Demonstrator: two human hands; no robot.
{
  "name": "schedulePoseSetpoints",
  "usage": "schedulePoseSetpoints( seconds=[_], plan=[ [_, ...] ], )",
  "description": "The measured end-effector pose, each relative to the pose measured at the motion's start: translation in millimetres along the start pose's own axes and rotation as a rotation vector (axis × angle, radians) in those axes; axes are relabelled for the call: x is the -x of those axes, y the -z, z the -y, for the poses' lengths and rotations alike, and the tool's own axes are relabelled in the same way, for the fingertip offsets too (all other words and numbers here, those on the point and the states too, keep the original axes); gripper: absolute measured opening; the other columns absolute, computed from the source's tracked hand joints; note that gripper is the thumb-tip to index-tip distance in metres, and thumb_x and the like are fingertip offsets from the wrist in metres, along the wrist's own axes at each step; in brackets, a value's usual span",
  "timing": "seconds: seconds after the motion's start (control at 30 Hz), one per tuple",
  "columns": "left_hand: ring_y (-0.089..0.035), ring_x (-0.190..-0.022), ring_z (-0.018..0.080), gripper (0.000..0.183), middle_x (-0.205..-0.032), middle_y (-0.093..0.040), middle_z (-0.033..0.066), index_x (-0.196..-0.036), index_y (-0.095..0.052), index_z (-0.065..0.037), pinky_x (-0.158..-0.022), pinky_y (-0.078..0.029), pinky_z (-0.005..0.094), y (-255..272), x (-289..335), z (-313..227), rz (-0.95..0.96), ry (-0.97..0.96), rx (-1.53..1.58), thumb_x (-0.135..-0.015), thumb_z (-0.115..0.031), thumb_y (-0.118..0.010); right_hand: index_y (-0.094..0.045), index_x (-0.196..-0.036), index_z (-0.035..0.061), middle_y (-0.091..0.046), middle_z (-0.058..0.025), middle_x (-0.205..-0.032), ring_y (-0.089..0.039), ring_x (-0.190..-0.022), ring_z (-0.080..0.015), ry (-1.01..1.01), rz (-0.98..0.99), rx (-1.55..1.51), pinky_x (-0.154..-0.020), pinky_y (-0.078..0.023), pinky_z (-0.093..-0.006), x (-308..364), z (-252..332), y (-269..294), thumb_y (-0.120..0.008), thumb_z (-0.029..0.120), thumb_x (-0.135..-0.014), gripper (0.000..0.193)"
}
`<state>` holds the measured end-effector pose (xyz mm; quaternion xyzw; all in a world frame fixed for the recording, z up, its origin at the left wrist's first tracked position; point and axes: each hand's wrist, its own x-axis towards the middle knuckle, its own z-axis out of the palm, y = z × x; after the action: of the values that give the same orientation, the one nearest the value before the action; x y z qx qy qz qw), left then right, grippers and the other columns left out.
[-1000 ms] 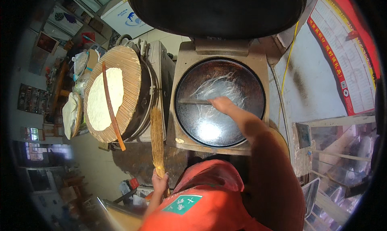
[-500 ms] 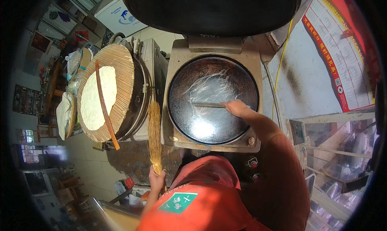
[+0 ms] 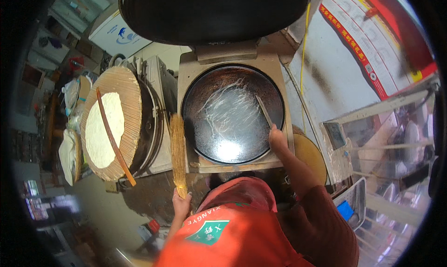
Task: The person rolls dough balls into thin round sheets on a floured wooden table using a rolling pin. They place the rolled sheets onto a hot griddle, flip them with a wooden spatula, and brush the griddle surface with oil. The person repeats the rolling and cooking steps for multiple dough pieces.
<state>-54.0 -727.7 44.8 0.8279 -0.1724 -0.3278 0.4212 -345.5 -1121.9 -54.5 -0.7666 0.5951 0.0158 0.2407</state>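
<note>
My left hand [image 3: 182,203] is closed round the bound end of a straw whisk broom [image 3: 178,150], whose bristles point up along the griddle's left side. My right hand [image 3: 278,138] grips a thin flat scraper [image 3: 264,111] at the right rim of the round dark griddle [image 3: 198,127]. The scraper's blade slants up and to the left over the plate. White powdery streaks [image 3: 233,108] cover the griddle's middle. On the left, a pale flat sheet of dough [image 3: 104,146] lies on a round ribbed board [image 3: 132,99], with a curved brown stick [image 3: 109,134] across it.
A large black lid [image 3: 214,15] stands raised behind the griddle. Right of it are a yellow cable [image 3: 303,66] and a wall with a red and white poster [image 3: 368,48]. A tan round object [image 3: 309,157] sits beyond my right forearm, near a tray with a blue item [image 3: 345,210].
My right hand has moved from over the plate to its right rim. The scraper has turned from lying crosswise to slanting upward. My left hand keeps the broom; the whole view has shifted.
</note>
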Motion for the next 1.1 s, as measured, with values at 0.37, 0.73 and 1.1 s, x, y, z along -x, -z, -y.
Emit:
schedulePoseSetpoints(
  seconds=[0.37,0.73,1.1],
  plan=[
    [-0.063,-0.071,0.0181,0.040,-0.085,-0.065,0.0098,-0.115,-0.056,-0.001,-0.063,-0.052,0.0354,67.5,-69.1,4.2,0.177,-0.071,-0.200,-0.080,-0.007,-0.075,-0.057,-0.115,0.0002,-0.070,-0.0282,-0.103,-0.069,-0.100,-0.0431,-0.018,0.244,-0.113,-0.085,-0.056,-0.0546,99.1,157.0,-74.0,-0.035,0.018,-0.104,0.031],
    [-0.060,-0.065,0.0157,0.039,-0.083,-0.062,0.0080,-0.115,-0.056,0.000,-0.059,-0.052,0.0326,121.3,-88.8,22.3,0.230,-0.118,-0.131,-0.081,-0.004,-0.072,-0.059,-0.109,-0.0008,-0.070,-0.0299,-0.091,-0.070,-0.085,-0.0462,-0.080,0.030,-0.186,-0.076,-0.055,-0.0574,131.0,175.9,-120.5,-0.038,0.018,-0.102,0.029],
    [-0.061,-0.072,0.0141,0.045,-0.083,-0.063,0.0089,-0.121,-0.056,0.001,-0.064,-0.051,0.0322,94.0,-104.0,16.6,0.208,-0.161,-0.216,-0.080,-0.006,-0.074,-0.053,-0.127,-0.0004,-0.072,-0.0244,-0.099,-0.072,-0.087,-0.0410,-0.127,0.122,-0.012,-0.079,-0.057,-0.0532,102.9,128.0,-71.5,-0.038,0.013,-0.101,0.032]
  ],
)
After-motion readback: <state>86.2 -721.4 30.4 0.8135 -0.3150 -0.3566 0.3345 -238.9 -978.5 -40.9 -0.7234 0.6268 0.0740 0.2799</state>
